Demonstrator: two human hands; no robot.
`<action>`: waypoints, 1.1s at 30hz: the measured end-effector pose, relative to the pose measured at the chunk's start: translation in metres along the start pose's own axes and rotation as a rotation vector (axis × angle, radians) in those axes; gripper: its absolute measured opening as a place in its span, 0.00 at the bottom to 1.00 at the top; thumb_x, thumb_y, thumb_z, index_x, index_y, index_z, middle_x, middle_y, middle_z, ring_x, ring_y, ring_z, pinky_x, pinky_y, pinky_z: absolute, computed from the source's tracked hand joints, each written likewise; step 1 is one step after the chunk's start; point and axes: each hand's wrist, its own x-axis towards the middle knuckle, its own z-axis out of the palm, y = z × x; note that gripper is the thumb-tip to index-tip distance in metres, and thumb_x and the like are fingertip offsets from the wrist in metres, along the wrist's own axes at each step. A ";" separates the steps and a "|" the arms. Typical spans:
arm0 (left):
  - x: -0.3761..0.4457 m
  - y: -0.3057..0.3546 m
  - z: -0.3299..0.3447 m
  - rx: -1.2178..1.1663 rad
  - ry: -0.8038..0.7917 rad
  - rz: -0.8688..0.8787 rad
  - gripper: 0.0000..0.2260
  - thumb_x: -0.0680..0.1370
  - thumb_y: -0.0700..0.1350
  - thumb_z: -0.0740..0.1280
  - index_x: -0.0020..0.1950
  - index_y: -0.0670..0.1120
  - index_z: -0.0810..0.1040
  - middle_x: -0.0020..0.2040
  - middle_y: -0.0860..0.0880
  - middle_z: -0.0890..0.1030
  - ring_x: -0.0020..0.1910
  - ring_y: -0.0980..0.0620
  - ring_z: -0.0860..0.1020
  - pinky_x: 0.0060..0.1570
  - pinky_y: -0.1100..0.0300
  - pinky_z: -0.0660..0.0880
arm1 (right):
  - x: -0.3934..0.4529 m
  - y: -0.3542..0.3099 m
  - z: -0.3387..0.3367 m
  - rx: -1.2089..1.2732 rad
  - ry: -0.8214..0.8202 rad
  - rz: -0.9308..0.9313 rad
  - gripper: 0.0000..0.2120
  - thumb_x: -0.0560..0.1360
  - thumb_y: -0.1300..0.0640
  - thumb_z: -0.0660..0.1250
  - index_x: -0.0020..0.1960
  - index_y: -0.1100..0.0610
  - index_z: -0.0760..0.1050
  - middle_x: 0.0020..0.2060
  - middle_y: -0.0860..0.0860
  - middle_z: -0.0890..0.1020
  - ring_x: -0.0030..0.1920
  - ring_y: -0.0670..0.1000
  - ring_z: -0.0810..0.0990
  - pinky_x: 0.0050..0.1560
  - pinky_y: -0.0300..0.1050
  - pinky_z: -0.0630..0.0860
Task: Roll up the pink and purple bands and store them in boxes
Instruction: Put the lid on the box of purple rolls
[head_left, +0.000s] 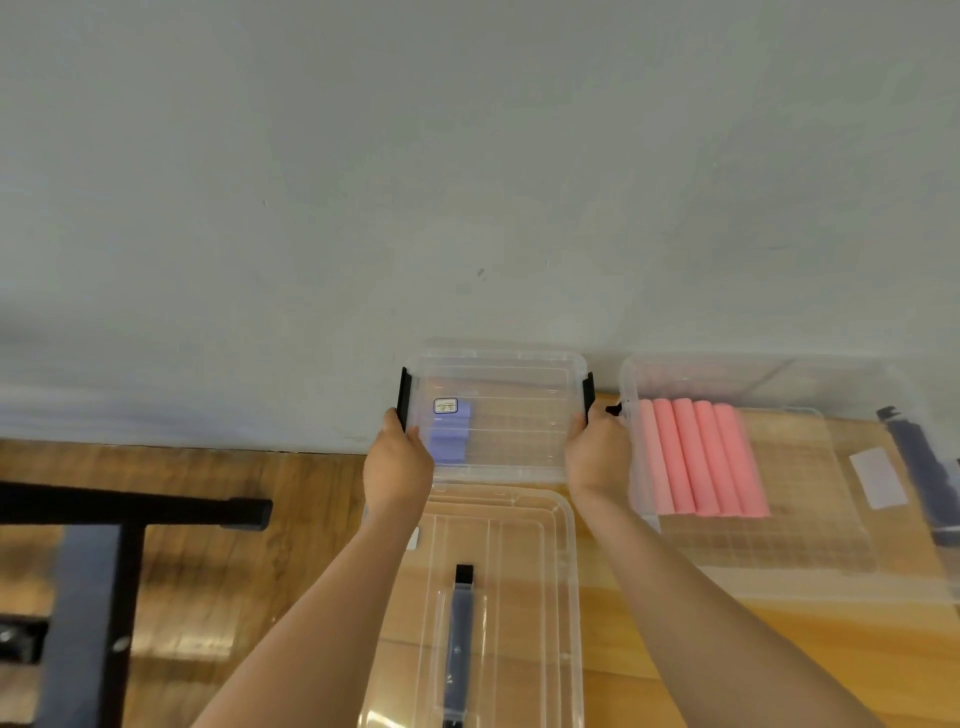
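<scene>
A small clear box (514, 415) with black side latches stands against the wall; a rolled purple band (451, 434) lies inside at its left. My left hand (397, 462) grips the box's left side at the latch. My right hand (597, 457) grips its right side at the other latch. To the right, a larger clear box (779, 540) holds several rolled pink bands (701, 457) side by side.
A clear lid (519, 597) with a dark handle lies on the wooden table in front of the small box. Another dark-handled lid (924, 467) leans at the far right. A black metal frame (104, 545) stands over the wood floor at left. A grey wall rises behind.
</scene>
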 end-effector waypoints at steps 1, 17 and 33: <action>0.001 -0.001 0.000 -0.009 -0.036 0.005 0.18 0.82 0.44 0.52 0.72 0.41 0.59 0.55 0.40 0.77 0.48 0.42 0.77 0.39 0.56 0.72 | -0.002 0.002 0.001 0.004 -0.017 -0.007 0.13 0.80 0.60 0.54 0.57 0.67 0.72 0.44 0.60 0.80 0.43 0.57 0.78 0.36 0.41 0.64; -0.165 -0.114 0.029 0.556 -0.551 0.107 0.34 0.79 0.61 0.45 0.65 0.47 0.22 0.69 0.47 0.25 0.70 0.46 0.29 0.71 0.45 0.36 | -0.162 0.096 0.024 -0.072 -0.406 -0.046 0.31 0.80 0.51 0.54 0.76 0.55 0.40 0.76 0.52 0.45 0.75 0.50 0.44 0.74 0.46 0.50; -0.251 -0.112 0.067 0.606 -0.663 0.146 0.40 0.74 0.68 0.54 0.74 0.54 0.33 0.72 0.41 0.28 0.72 0.39 0.31 0.71 0.46 0.40 | -0.196 0.124 -0.005 0.554 -0.574 0.384 0.36 0.76 0.65 0.64 0.76 0.54 0.47 0.68 0.53 0.68 0.64 0.51 0.69 0.60 0.42 0.70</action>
